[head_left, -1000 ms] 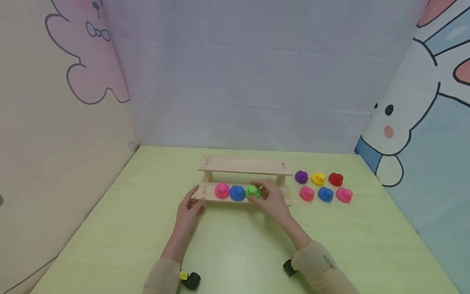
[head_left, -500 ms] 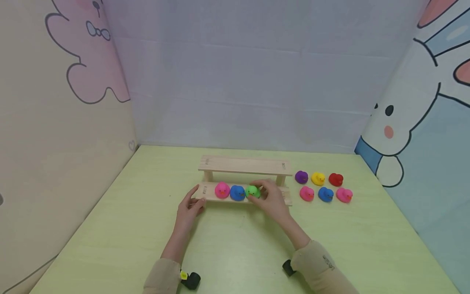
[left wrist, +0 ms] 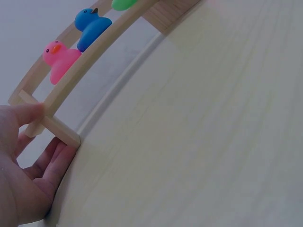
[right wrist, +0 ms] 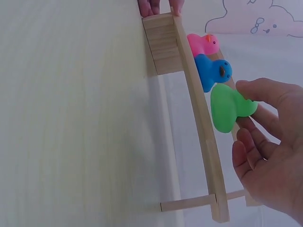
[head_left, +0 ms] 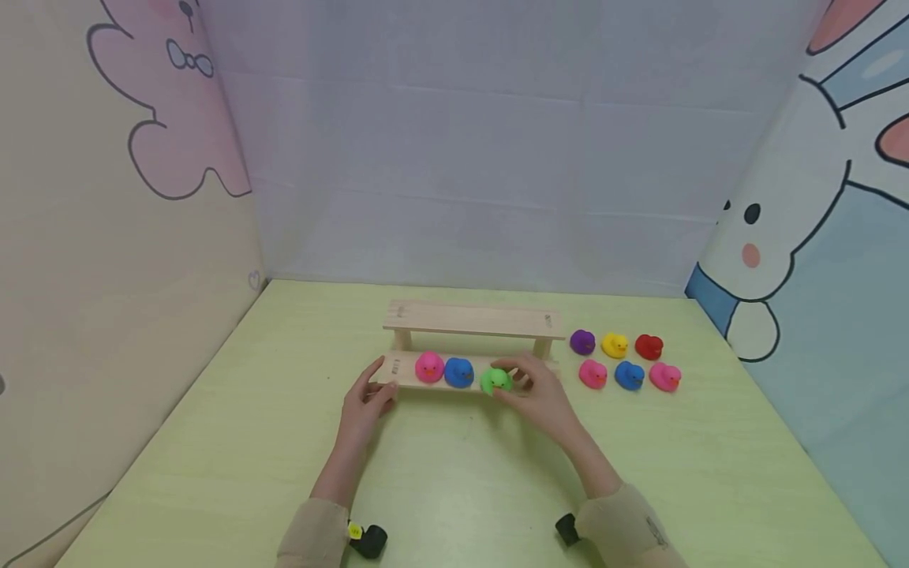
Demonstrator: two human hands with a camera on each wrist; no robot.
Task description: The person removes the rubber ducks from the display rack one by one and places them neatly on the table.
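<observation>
My left hand (head_left: 362, 414) grips the left end of a two-step wooden rack (head_left: 472, 318), with the thumb against the lower board and the fingers by its leg (left wrist: 61, 131). On the lower board sit a pink rubber duck (head_left: 429, 368) and, beside it, a blue rubber duck (head_left: 458, 372). My right hand (head_left: 543, 398) pinches a green rubber duck (head_left: 495, 381) between thumb and fingers, just right of the blue one. In the right wrist view the green duck (right wrist: 226, 109) overlaps the board's front edge; whether it touches the wood I cannot tell.
Right of the rack, loose rubber ducks lie in two rows: purple (head_left: 582, 341), yellow duck (head_left: 614, 345) and red duck (head_left: 649, 347) behind; a pink duck (head_left: 592, 375), a blue duck (head_left: 629, 375) and another pink duck (head_left: 665, 377) in front. A curtain closes the table's back.
My right hand has shifted the green rubber duck slightly right and toward me, opening a small gap from the blue duck. My left hand stays on the rack.
</observation>
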